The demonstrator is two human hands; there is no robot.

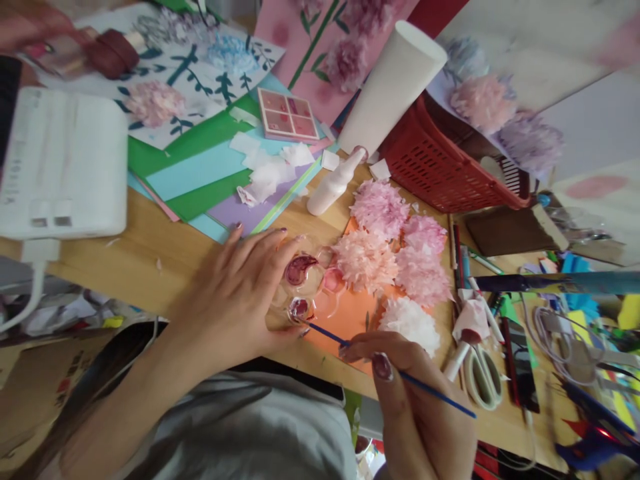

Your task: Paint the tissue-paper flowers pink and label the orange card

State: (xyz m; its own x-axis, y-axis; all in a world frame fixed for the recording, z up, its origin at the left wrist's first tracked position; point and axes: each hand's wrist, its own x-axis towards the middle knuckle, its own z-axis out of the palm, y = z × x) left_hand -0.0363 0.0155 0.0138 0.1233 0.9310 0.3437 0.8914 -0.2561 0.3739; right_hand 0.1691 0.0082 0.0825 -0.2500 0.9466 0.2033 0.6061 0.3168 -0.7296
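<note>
The right hand (pixel 425 393) is pinching a slim blue paintbrush (pixel 325 333) between thumb and fingers, its tip reaching into a dark red well of the clear plastic paint palette (pixel 314 280). The left hand (pixel 240 293) is resting at the palette, fingers spread, thumb and index finger straddling its near-left side; how firmly they are pressing cannot be told. The palette is lying at the left edge of an orange sheet (pixel 345 320), between the two hands; some wells are holding dark red and pink paint.

Just beyond the brush, a white tissue flower (pixel 410 323) is lying on the sheet's right side. Scissors (pixel 483 380) with pale handles are lying further right. Behind the palette, a peach tissue flower (pixel 365 260) is sitting beside several pink tissue flowers (pixel 380 207).

Further back, a white squeeze bottle (pixel 333 187) with a pink cap is standing near crumpled white tissue (pixel 270 177). Farther still, a tall white cylinder (pixel 390 87) is standing beside a red slotted basket (pixel 440 160).
</note>
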